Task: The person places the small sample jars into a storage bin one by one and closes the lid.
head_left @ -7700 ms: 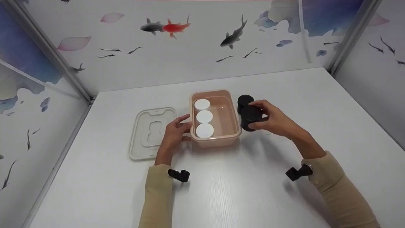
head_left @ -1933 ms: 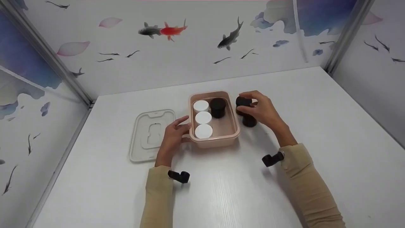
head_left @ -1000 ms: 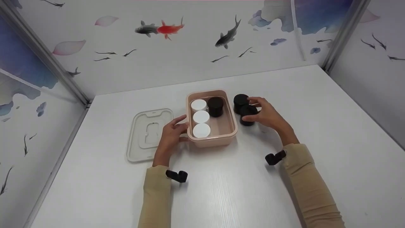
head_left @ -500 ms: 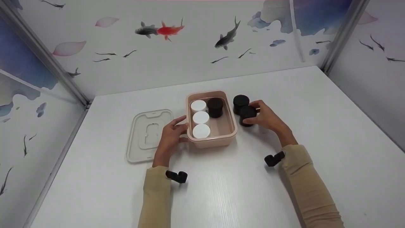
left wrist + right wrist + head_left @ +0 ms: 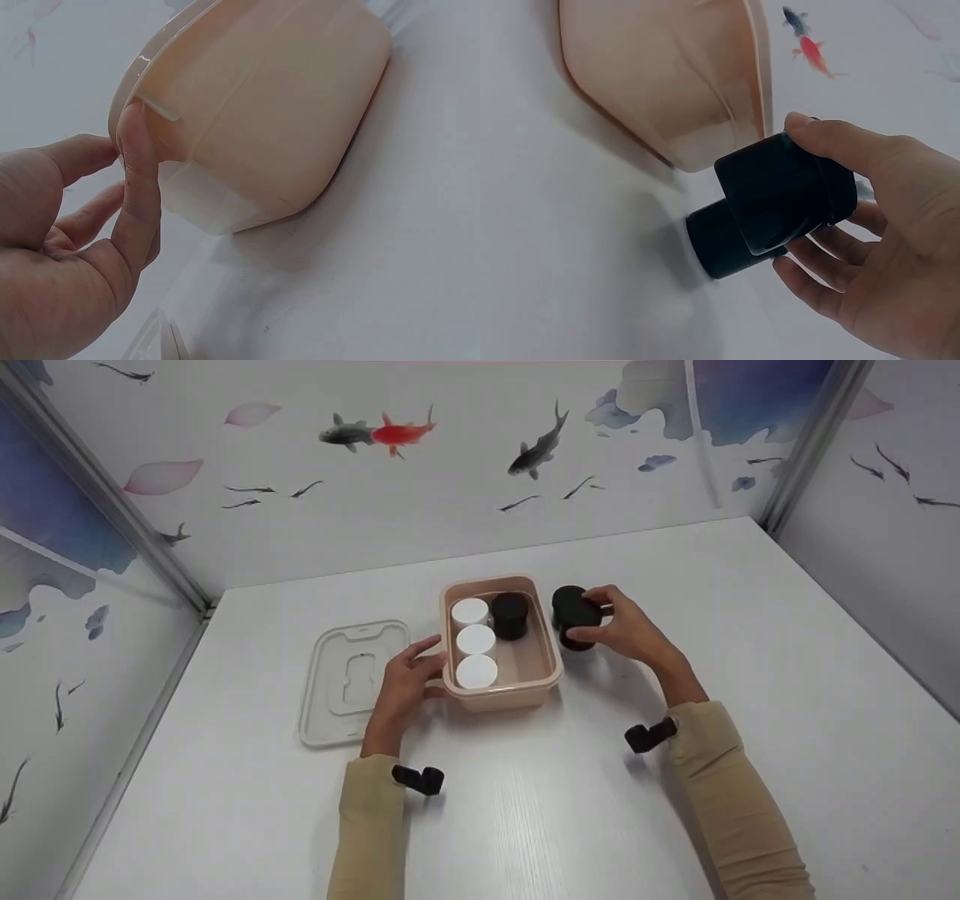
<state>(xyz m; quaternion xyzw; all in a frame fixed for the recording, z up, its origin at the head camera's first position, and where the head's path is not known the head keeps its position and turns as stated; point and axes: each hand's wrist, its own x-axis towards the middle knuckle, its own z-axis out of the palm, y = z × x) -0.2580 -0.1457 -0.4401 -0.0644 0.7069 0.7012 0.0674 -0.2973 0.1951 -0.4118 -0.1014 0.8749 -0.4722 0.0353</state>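
My right hand (image 5: 637, 634) holds a black lidded jar (image 5: 780, 195) by its lid end, thumb on one side and fingers on the other. In the right wrist view that jar is off the table and overlaps a second black jar (image 5: 718, 244), which stands on the table behind it. The left hand (image 5: 405, 686) pinches the left rim of a peach plastic box (image 5: 277, 97). Inside the box, three white-topped jars (image 5: 476, 640) line the left side and one black jar (image 5: 510, 615) sits at the back right.
A pale grey lid (image 5: 319, 690) lies flat on the white table (image 5: 525, 802), left of the box and partly behind the left hand. Panels painted with fish (image 5: 405, 433) enclose the table at the back and sides.
A black jar has gone into the box's back right. Since half a second ago, the right hand has lifted another black jar from the table. The left hand has stayed at the rim.
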